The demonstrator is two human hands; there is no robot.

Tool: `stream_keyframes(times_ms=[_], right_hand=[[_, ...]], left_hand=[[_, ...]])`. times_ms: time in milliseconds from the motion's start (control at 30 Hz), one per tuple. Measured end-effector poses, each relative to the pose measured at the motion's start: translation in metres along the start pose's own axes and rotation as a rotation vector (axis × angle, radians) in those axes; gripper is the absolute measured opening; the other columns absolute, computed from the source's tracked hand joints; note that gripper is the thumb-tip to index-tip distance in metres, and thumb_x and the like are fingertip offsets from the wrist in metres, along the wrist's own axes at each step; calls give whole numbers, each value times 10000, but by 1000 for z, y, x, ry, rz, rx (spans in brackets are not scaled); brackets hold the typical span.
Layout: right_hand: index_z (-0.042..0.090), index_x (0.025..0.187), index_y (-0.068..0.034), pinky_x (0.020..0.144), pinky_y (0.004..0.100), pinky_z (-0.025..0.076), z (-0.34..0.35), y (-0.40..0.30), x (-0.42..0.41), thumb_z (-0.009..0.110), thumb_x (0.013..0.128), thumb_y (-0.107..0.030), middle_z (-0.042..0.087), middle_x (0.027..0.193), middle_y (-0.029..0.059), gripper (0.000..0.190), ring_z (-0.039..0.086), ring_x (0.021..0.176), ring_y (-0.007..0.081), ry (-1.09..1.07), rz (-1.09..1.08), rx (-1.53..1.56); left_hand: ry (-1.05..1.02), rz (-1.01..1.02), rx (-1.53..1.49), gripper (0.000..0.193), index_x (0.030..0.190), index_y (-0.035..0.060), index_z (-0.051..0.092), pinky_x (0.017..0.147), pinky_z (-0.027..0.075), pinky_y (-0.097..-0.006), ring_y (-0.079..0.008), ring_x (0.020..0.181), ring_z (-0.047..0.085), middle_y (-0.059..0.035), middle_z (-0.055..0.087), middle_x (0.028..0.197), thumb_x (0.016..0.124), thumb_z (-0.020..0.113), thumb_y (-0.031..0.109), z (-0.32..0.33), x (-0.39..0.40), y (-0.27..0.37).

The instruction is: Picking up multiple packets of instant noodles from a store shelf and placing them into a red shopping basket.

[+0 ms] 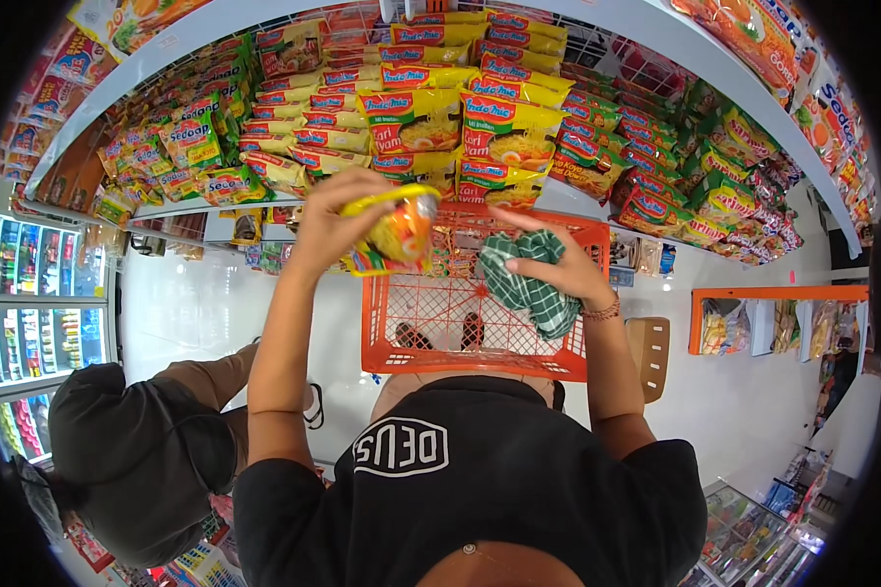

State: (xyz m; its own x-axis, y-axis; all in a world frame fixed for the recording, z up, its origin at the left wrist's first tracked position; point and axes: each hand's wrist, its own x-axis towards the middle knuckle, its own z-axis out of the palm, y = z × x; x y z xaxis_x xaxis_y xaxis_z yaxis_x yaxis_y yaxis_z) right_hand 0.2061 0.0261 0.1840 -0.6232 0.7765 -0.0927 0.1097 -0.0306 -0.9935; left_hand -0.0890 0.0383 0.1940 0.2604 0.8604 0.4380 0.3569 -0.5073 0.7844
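Observation:
My left hand (341, 220) grips the upper edge of a yellow instant noodle packet (399, 233), held up in front of the shelf. A crumpled green and white checked cloth (532, 282) is in my right hand (558, 257), with the index finger stretched towards the shelf. Below both hands is an orange plastic shopping basket (589, 359) with mesh sides, through which shoes show. Just beyond my hands, stacked Indomie noodle packets (514, 132) in yellow wrappers fill the middle of the shelf (569, 194).
Sedaap packets (191, 139) lie on the left of the shelf, and red and green packets (719, 194) on the right. An upper shelf edge (705, 44) curves overhead. Another person (139, 440) is close at my left, near glass-door coolers (40, 301). A brown stool (647, 359) stands right of the basket.

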Motion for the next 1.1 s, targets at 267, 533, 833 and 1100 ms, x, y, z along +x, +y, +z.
stream_keyframes(times_ms=[267, 533, 833, 1100], right_hand=[[555, 1101, -5, 887, 335, 406, 38, 7, 27, 720, 719, -269, 581, 1097, 160, 493, 542, 1054, 266, 35, -146, -385], [617, 985, -31, 787, 258, 428, 35, 37, 24, 675, 783, -192, 624, 928, 32, 265, 564, 874, 112, 118, 52, 30], [600, 1044, -49, 846, 271, 407, 39, 55, 18, 689, 773, -221, 611, 982, 36, 333, 549, 932, 118, 206, 147, 103], [563, 1112, -66, 871, 281, 398, 25, 76, 8, 701, 761, -257, 596, 1020, 41, 423, 539, 970, 127, 285, 215, 80]], left_hand=[[-260, -72, -96, 272, 946, 17, 616, 709, 471, -284, -172, 800, 613, -74, 625, 847, 687, 697, 36, 47, 11, 36], [111, -260, 67, 430, 1144, 52, 495, 805, 455, -330, -198, 984, 547, -93, 558, 1082, 758, 662, 144, 8, 0, -22], [139, -295, 324, 648, 1256, 81, 379, 686, 503, -367, -235, 868, 600, -128, 557, 1025, 735, 723, 255, 11, 68, -94], [297, -115, 219, 455, 1091, -8, 489, 576, 501, -316, -206, 732, 626, -103, 580, 851, 725, 722, 131, 15, 85, -105]])
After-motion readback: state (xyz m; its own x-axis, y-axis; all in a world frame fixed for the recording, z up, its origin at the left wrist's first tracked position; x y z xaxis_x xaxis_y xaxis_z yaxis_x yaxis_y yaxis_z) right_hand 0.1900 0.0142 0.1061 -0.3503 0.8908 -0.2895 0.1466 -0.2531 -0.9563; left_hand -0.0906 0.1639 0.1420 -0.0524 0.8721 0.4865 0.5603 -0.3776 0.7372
